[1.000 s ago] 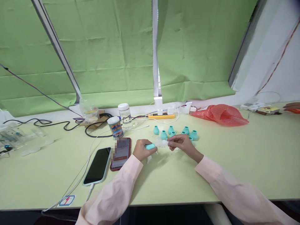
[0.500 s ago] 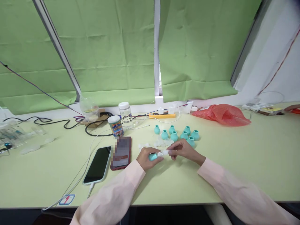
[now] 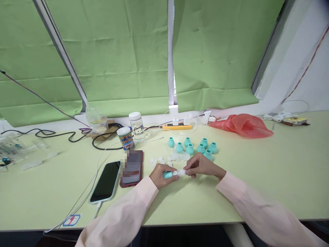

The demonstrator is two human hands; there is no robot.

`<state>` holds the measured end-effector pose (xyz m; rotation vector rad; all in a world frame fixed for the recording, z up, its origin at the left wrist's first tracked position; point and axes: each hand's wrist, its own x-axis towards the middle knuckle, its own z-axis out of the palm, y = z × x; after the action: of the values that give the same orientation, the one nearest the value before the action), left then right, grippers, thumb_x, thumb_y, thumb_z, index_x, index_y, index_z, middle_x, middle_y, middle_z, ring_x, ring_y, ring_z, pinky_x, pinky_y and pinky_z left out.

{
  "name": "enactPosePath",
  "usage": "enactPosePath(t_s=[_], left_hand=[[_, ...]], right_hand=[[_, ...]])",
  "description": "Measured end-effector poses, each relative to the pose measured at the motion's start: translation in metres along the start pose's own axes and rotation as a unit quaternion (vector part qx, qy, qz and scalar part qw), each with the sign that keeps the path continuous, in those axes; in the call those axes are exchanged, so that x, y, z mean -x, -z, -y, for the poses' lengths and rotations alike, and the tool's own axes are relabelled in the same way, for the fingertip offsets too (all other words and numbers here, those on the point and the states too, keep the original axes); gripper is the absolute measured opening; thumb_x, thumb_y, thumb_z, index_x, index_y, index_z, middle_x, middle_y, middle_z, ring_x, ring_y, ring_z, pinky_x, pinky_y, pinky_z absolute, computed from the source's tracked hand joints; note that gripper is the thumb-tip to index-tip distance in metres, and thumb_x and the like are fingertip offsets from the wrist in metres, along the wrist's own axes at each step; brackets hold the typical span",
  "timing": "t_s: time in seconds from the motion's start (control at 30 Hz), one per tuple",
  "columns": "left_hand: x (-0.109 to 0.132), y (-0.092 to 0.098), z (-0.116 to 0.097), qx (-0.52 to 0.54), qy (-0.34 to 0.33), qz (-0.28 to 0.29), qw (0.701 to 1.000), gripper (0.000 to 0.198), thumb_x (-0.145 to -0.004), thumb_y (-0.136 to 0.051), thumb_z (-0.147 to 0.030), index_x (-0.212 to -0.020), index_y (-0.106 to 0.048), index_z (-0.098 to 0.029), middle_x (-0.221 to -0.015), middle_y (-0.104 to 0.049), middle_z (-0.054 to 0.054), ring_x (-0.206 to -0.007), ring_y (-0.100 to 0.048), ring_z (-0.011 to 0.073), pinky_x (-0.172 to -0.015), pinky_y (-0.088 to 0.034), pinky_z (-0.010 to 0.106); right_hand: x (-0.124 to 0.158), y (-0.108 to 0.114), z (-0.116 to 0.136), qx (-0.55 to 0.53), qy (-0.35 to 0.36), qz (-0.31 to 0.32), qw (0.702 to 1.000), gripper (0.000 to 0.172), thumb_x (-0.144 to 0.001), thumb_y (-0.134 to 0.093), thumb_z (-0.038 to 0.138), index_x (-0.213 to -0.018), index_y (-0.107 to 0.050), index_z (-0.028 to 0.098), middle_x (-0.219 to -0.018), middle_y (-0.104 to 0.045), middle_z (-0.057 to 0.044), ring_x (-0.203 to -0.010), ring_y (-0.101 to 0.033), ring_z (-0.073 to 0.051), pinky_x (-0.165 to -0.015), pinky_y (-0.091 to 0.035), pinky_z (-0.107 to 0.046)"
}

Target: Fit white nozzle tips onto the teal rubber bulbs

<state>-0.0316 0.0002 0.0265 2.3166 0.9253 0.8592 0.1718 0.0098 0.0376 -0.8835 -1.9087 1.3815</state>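
Note:
My left hand (image 3: 162, 175) is closed round a teal rubber bulb (image 3: 167, 175) that lies on its side, with a clear tube-like piece (image 3: 175, 173) joined to its right end. At the tip of that piece is a small translucent white part (image 3: 181, 172), pinched by the thumb and fingers of my right hand (image 3: 196, 166). Just beyond my hands, several loose translucent pieces (image 3: 177, 156) are scattered on the table. Behind them stand several teal bulbs (image 3: 190, 149) upright, their open necks facing up.
Two phones, one black-screened (image 3: 106, 181) and one in a red case (image 3: 132, 168), lie left of my hands. Behind them are a printed canister (image 3: 125, 139) and a clear jar (image 3: 137, 126). A yellow power strip (image 3: 177, 127) and a red plastic bag (image 3: 241, 126) line the back.
The view has shifted slightly. My right fingers stay at the white part on the clear piece, and my left hand keeps its hold. A hand at the far right edge is out of view.

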Motion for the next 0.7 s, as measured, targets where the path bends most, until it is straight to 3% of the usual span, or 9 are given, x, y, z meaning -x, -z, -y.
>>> enactPosePath(t_s=[0.37, 0.7], left_hand=[[-0.0012, 0.0008, 0.0008, -0.028, -0.022, 0.007, 0.999, 0.027, -0.068, -0.05, -0.035, -0.076, -0.065, -0.015, -0.059, -0.061, 0.004, -0.05, -0.049, 0.0113, -0.048, -0.036, 0.021], [-0.0004, -0.0012, 0.0019, -0.052, -0.02, 0.005, 0.998, 0.028, -0.069, -0.049, -0.038, -0.079, -0.065, -0.017, -0.056, -0.059, 0.003, -0.049, -0.047, 0.0112, -0.048, -0.034, 0.021]], right_hand=[[-0.0018, -0.0047, -0.0043, -0.016, -0.007, -0.024, 1.0, 0.022, -0.053, -0.066, 0.028, -0.066, -0.064, 0.01, -0.053, -0.062, -0.005, -0.046, -0.057, -0.013, -0.048, -0.047, -0.024], [-0.0032, -0.008, -0.0063, -0.048, -0.024, 0.001, 0.999, 0.026, -0.052, -0.066, 0.032, -0.065, -0.065, 0.01, -0.059, -0.065, -0.006, -0.051, -0.059, -0.015, -0.054, -0.049, -0.026]])
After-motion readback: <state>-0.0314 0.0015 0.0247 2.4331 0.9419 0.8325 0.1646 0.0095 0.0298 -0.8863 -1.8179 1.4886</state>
